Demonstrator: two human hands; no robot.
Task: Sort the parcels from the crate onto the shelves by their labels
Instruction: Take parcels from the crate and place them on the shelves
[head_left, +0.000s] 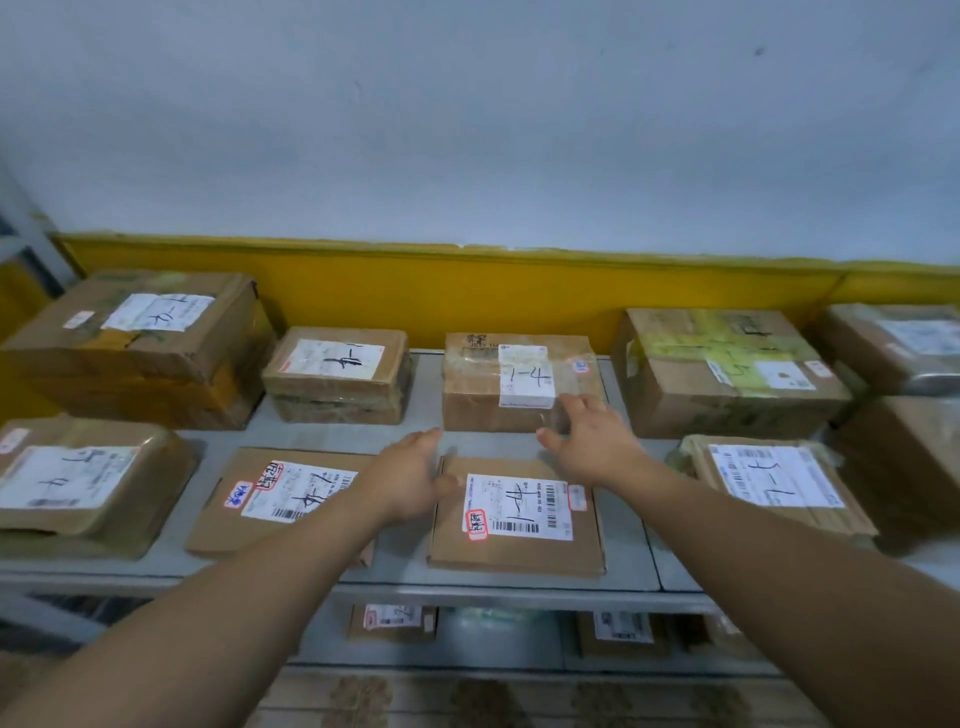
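Floor: patterned tiling along the bottom of the frame, blurred.
Lower shelf: a grey level below centre, holding two small cardboard parcels with white labels, too dim to read.
Left hand: the left hand lies at centre with straight, relaxed fingers beside the left edge of the flat parcel; its thumb touches the parcel's top near the far left corner.
Right hand: the right hand, just right of centre, has its fingers fanned apart and grips nothing. It is over the flat parcel's far right corner (motion blur hides whether it touches).
Task's thing: the flat parcel is a thin, square brown cardboard mailer. It lies flat at the front of the top shelf, centre frame, its white barcode label handwritten "1-4".
Front row: a similar flat mailer lies to the left, a soft, rounded taped packet at the left edge and a creased packet to the right.
Back row: four boxy cartons. A dented large box stands upper left, then a squat box. Next is a glossy taped box labelled "1-4", then a wide box under yellowish tape.
Surface: the top shelf is smooth grey metal, with a seam towards the right.
Room: a yellow band runs behind the shelf, below a matt pale wall.
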